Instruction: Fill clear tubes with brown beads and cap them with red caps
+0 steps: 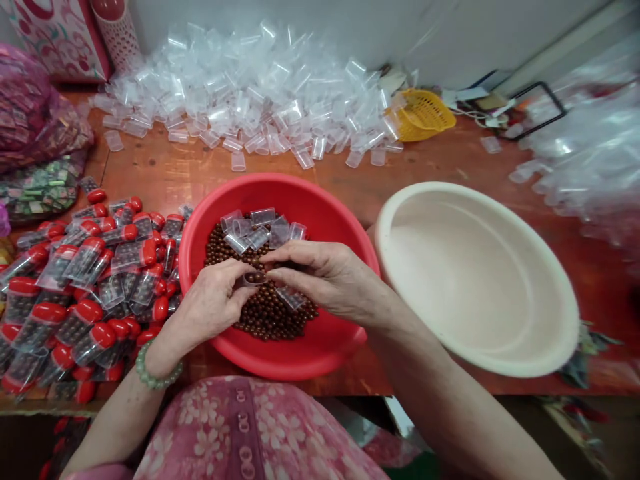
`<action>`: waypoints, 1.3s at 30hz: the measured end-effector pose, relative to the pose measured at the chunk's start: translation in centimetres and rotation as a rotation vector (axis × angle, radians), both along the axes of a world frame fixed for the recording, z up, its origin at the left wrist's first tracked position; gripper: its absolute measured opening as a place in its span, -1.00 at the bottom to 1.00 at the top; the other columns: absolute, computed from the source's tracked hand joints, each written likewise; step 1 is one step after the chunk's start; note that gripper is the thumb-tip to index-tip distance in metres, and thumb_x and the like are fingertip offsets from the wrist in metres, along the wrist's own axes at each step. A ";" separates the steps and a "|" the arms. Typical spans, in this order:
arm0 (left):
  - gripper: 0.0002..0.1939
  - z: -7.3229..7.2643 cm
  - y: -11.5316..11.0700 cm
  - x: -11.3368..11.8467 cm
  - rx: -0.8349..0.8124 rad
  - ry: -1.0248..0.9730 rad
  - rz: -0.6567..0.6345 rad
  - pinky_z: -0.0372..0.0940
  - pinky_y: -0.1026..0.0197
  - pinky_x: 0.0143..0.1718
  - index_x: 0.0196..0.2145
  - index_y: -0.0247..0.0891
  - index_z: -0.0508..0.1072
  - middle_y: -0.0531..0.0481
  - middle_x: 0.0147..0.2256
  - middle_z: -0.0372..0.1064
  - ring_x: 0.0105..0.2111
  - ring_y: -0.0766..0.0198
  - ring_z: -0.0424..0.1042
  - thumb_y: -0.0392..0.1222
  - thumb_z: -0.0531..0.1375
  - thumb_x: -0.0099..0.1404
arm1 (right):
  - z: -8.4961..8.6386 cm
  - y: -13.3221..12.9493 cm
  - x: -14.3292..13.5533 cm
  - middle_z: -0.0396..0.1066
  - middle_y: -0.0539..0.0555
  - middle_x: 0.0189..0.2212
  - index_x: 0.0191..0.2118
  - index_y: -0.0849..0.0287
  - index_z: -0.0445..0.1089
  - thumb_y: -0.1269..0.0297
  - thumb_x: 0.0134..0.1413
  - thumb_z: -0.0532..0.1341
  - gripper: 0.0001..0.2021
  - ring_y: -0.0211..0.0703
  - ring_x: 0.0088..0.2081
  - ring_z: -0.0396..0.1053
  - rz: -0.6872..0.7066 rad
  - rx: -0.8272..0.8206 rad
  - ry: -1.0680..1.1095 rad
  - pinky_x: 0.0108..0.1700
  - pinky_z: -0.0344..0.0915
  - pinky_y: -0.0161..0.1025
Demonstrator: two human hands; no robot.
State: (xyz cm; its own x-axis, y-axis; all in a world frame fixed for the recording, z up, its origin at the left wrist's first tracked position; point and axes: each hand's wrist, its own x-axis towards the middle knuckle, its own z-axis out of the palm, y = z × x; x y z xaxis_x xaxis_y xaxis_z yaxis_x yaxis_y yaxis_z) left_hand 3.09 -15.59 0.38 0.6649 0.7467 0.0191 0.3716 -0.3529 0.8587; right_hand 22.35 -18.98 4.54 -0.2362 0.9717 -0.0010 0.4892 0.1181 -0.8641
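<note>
A red basin [330,213] holds many small brown beads [275,320] and several clear plastic tubes [263,217]. Over the beads, my left hand [213,300] grips a clear plastic container [255,277] whose open end faces right, with brown beads showing at its mouth. My right hand [325,277] is at that mouth, thumb and fingers brought close together; whatever lies between the fingertips is too small or hidden to name. Left of the basin lies a heap of filled clear containers with red caps [90,313].
Empty clear tubes [250,100] are piled along the wall beside a yellow basket [425,115]. A cream basin [475,280] stands right of the red one. Pink bags [35,120] sit at the far left; more clear plastic pieces [595,147] are heaped at the right.
</note>
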 end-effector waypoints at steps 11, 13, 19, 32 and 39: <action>-0.81 1.1 -0.4 -0.7 -0.556 -0.499 -0.097 0.35 0.23 -0.11 -0.16 -0.33 0.48 -0.11 -0.14 0.49 -0.18 0.28 0.47 -0.26 0.21 0.27 | -3.9 0.5 1.5 0.43 -0.05 -0.52 -0.24 0.19 0.47 0.18 -0.01 0.28 -0.77 -0.31 -0.54 0.33 -0.210 -0.399 0.270 -0.44 0.28 -0.30; -0.84 1.3 -0.4 -0.6 -0.502 -0.475 -0.101 0.32 0.25 -0.09 -0.17 -0.33 0.49 -0.08 -0.19 0.50 -0.19 0.31 0.45 -0.29 0.20 0.28 | -4.4 0.5 1.1 0.47 -0.03 -0.45 -0.24 0.18 0.46 0.20 -0.02 0.28 -0.78 -0.30 -0.49 0.37 -0.178 -0.438 0.287 -0.37 0.31 -0.28; -0.84 1.4 0.5 -0.6 -0.452 -0.405 -0.053 0.29 0.29 -0.13 -0.18 -0.35 0.46 -0.05 -0.24 0.47 -0.23 0.34 0.43 -0.30 0.20 0.27 | -3.8 0.5 0.7 0.42 -0.06 -0.50 -0.31 0.19 0.44 0.22 -0.06 0.32 -0.81 -0.35 -0.47 0.33 -0.151 -0.507 0.411 -0.37 0.29 -0.34; -0.80 0.4 1.0 0.2 -0.563 -0.399 -0.014 0.26 0.20 -0.07 -0.17 -0.34 0.42 -0.04 -0.23 0.43 -0.20 0.29 0.39 -0.28 0.22 0.22 | 2.5 1.8 -0.1 0.49 0.02 -0.35 -0.30 0.11 0.54 0.32 0.07 0.28 -0.92 -0.22 -0.30 0.41 -0.041 -0.079 0.213 -0.23 0.34 -0.25; -0.77 0.0 1.1 0.1 -0.591 -0.423 -0.008 0.27 0.17 -0.05 -0.14 -0.34 0.42 -0.06 -0.21 0.45 -0.18 0.25 0.41 -0.29 0.22 0.22 | 1.9 2.6 -0.5 0.53 0.06 -0.31 -0.26 0.15 0.54 0.29 0.12 0.25 -0.87 -0.18 -0.26 0.44 0.066 -0.036 0.086 -0.15 0.35 -0.20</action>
